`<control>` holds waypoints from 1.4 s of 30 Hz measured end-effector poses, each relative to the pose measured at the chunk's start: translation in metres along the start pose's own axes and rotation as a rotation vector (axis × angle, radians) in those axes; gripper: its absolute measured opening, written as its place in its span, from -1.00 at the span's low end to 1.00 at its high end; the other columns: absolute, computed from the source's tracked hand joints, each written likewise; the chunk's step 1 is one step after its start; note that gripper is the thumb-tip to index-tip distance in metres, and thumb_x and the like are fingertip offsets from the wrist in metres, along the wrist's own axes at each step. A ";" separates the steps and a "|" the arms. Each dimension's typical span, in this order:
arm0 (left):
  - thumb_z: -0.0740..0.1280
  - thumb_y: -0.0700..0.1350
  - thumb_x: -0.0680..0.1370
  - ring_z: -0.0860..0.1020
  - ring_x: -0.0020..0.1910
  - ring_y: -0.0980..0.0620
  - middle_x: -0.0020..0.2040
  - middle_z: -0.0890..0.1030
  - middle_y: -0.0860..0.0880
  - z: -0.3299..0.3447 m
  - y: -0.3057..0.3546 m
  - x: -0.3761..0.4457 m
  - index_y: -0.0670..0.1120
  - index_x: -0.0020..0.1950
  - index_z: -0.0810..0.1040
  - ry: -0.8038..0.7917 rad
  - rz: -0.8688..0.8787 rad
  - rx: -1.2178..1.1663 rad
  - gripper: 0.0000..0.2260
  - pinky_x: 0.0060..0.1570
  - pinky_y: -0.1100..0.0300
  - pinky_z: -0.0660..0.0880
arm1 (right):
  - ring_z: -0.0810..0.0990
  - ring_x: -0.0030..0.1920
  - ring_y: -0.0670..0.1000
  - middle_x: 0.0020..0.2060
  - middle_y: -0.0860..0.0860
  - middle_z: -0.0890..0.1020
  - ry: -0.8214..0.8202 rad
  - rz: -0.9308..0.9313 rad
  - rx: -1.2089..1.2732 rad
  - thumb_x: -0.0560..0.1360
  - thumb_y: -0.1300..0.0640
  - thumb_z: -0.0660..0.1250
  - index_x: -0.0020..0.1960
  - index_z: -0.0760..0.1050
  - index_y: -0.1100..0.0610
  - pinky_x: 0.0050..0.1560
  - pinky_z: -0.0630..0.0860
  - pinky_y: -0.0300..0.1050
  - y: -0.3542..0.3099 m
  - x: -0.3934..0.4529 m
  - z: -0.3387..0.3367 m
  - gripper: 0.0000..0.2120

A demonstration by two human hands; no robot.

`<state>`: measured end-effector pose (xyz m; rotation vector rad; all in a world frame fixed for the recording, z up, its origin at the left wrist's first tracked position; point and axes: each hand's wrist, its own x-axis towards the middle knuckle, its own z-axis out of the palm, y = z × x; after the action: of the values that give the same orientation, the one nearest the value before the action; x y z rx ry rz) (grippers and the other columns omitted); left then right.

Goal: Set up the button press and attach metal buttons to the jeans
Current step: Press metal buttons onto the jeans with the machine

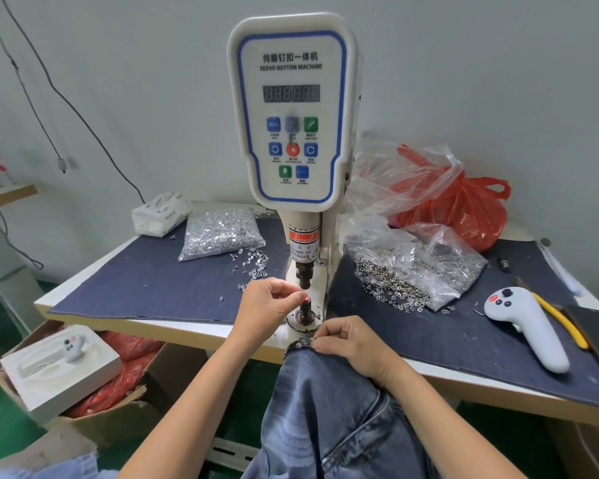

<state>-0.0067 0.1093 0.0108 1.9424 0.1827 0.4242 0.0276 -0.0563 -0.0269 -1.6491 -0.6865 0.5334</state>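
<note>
Left hand (268,300) pinches a small part at the lower die (305,307), under the upright punch (304,274), by the worktop's front edge. Right hand (348,344) grips the jeans (325,402) waistband just below, nearer side; fabric must rise between dies.

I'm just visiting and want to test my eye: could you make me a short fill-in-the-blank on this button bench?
1. The left hand pinches something small at the lower post of the ____ machine.
2. The right hand grips the edge of the ____.
3. The white handheld controller lies on the table's ____ side.

Missing words: button; jeans; right
</note>
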 end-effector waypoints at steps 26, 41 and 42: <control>0.40 -0.17 0.50 0.59 -0.23 0.20 -0.23 0.67 0.09 -0.008 -0.014 -0.057 0.05 -0.17 0.67 -0.050 0.124 0.002 -0.87 -0.19 0.34 0.51 | 0.50 -0.34 -0.18 -0.38 -0.06 0.59 0.005 -0.064 0.106 0.43 0.29 0.40 -0.27 0.61 0.10 -0.23 0.41 -0.33 -0.003 -0.008 0.002 -0.85; 0.47 -0.09 0.40 0.47 -0.33 0.13 -0.32 0.57 -0.01 -0.020 0.005 -0.076 -0.14 -0.19 0.65 -0.579 0.014 -0.282 -0.87 -0.29 0.33 0.39 | 0.49 -0.24 -0.11 -0.25 -0.05 0.56 -0.191 -0.206 0.011 0.32 0.29 0.43 -0.33 0.58 0.16 -0.19 0.38 -0.29 -0.050 -0.046 -0.008 -0.90; 0.48 -0.10 0.38 0.49 -0.31 0.12 -0.30 0.60 -0.04 -0.019 0.008 -0.078 -0.14 -0.20 0.67 -0.542 0.027 -0.321 -0.89 -0.28 0.34 0.41 | 0.47 -0.28 -0.10 -0.29 -0.05 0.56 -0.214 -0.192 0.037 0.30 0.25 0.46 -0.34 0.58 0.13 -0.23 0.36 -0.30 -0.051 -0.048 -0.008 -0.91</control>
<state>-0.0863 0.0978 0.0091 1.6745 -0.2492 -0.0651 -0.0089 -0.0888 0.0233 -1.4855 -0.9753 0.5844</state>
